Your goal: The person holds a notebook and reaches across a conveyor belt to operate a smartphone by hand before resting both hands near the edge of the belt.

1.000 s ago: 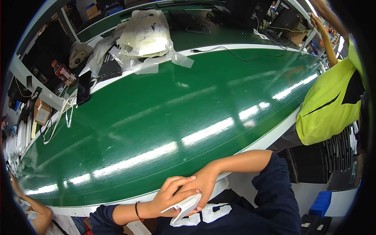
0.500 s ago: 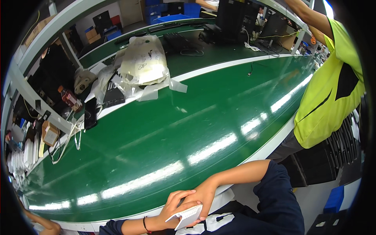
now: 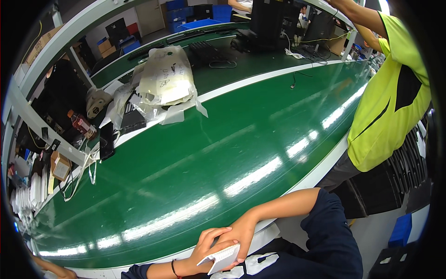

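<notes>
Close to my body, at the table's near edge, my left hand (image 3: 200, 253) and my right hand (image 3: 242, 235) overlap. A small white folded piece (image 3: 224, 256), with a ribbed upper face, is caught between them; its exact kind cannot be made out. The left fingers lie across the back of the right hand, and the left thumb runs along the piece's upper edge. Fingers of my right hand curl down around its right side, partly hidden. A dark bracelet with a bit of red circles my left wrist.
The green belt-like table (image 3: 186, 181) has a pale rim. Across it lie plastic-wrapped packages (image 3: 167, 76), a black phone (image 3: 107, 141), a drink bottle (image 3: 81, 124) and a small cable end (image 3: 292, 85). A person in a lime shirt (image 3: 390, 107) stands at right; another forearm (image 3: 53, 269) shows lower left.
The view has shifted slightly, so the far packages sit a little lower and more to the left. My hands keep the same hold on the white folded piece.
</notes>
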`<action>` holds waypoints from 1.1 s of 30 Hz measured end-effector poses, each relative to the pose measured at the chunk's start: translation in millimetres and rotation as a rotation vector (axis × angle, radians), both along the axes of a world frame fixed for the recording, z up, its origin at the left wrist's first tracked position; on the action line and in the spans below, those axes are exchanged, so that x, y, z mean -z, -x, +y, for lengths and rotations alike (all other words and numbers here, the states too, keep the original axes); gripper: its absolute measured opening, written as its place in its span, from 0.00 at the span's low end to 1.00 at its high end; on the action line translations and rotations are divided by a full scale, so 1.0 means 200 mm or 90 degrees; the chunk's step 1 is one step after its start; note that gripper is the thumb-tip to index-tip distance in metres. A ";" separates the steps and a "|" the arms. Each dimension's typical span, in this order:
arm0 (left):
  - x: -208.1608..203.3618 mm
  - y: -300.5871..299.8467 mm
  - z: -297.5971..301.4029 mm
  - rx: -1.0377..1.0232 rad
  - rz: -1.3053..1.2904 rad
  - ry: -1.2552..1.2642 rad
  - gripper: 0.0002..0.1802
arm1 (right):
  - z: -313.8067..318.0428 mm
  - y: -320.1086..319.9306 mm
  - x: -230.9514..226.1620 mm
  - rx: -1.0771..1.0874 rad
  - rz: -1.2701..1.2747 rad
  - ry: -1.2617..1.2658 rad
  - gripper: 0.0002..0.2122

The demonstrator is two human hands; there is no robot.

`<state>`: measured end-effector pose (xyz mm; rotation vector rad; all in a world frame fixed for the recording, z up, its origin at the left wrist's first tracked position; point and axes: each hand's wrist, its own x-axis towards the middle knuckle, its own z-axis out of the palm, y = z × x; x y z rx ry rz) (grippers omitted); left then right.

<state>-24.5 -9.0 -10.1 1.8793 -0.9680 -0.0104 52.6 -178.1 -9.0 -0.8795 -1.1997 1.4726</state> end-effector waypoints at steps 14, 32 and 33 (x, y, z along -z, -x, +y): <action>-0.03 0.00 0.00 0.005 -0.005 0.011 0.28 | 0.00 0.00 0.01 0.009 -0.029 0.011 0.11; -0.03 -0.01 0.01 0.009 0.002 -0.007 0.28 | 0.00 0.00 0.02 -0.007 -0.037 0.004 0.14; -0.03 -0.01 0.01 0.010 0.001 -0.006 0.28 | 0.00 -0.01 0.00 -0.007 -0.043 -0.001 0.14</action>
